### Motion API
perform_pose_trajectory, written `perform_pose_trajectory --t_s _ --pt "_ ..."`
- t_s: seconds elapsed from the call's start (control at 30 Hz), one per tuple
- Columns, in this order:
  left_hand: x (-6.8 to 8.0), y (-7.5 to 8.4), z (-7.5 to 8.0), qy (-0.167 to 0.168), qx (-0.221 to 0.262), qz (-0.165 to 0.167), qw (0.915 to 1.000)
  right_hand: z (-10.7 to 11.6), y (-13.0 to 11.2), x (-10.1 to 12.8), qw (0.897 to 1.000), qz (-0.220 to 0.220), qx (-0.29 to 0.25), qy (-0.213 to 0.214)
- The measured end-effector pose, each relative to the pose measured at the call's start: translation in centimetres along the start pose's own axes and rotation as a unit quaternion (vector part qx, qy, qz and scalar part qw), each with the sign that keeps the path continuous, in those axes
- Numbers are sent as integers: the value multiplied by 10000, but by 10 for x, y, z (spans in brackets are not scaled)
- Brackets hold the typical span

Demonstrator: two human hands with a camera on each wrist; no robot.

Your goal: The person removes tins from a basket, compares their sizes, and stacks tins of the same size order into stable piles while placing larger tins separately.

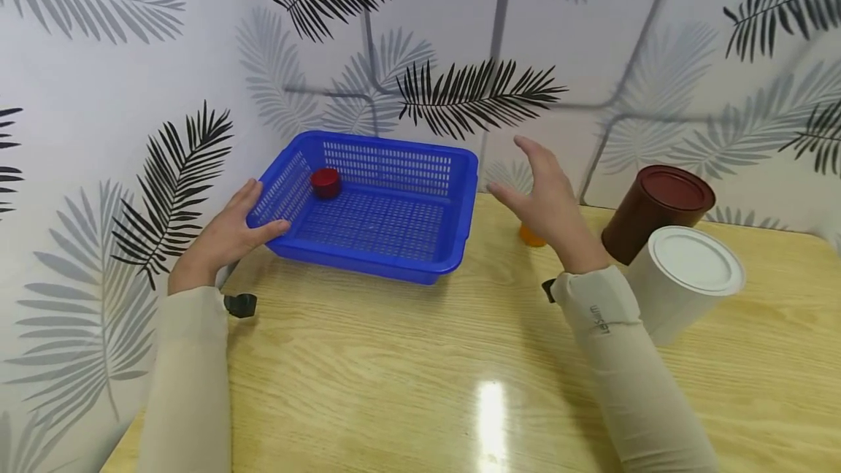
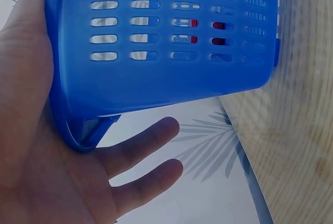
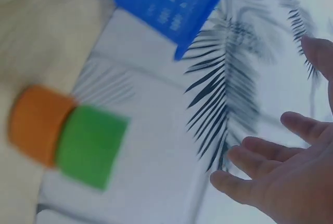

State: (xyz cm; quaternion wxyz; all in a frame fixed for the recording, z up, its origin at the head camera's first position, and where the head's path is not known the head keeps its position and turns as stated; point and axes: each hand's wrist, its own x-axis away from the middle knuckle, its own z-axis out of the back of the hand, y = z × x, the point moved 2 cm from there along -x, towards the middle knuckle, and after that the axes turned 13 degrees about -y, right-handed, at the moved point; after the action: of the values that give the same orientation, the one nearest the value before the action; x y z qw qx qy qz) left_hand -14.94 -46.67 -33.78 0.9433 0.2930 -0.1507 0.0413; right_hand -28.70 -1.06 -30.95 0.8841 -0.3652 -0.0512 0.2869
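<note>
Fingers of my left hand lie straight against the near left corner of the blue basket, which sits at the back of the wooden table against the wall with a small red cup in its far left corner. My right hand hovers spread and holding nothing just right of the basket, above an orange cup. From the right wrist I see a green cup touching the orange one.
</note>
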Motion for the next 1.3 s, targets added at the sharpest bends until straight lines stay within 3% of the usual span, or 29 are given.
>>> perform_pose_trajectory --t_s 0.37,0.6,0.73,0.87,1.07,1.17,1.3 --pt "-1 -2 4 -57 50 8 10000 -18 -80 -58 9952 554 212 -783" --pt "1 -1 2 -226 96 79 9997 -50 -115 -98 9897 775 255 -1174" --pt "3 -2 1 -277 116 61 9995 -79 -117 -120 9876 635 198 -1420" --pt "3 -1 0 -239 105 31 9997 -109 -101 -139 9829 492 299 -1751" --pt "2 2 2 -125 183 6 9998 -134 -77 -166 9656 420 838 -2425" --pt "3 4 3 -95 210 -7 9997 -143 -76 -178 9575 603 1123 -2588" --pt "9 2 1 -88 213 64 9997 -167 -85 -188 9391 724 1520 -2997"
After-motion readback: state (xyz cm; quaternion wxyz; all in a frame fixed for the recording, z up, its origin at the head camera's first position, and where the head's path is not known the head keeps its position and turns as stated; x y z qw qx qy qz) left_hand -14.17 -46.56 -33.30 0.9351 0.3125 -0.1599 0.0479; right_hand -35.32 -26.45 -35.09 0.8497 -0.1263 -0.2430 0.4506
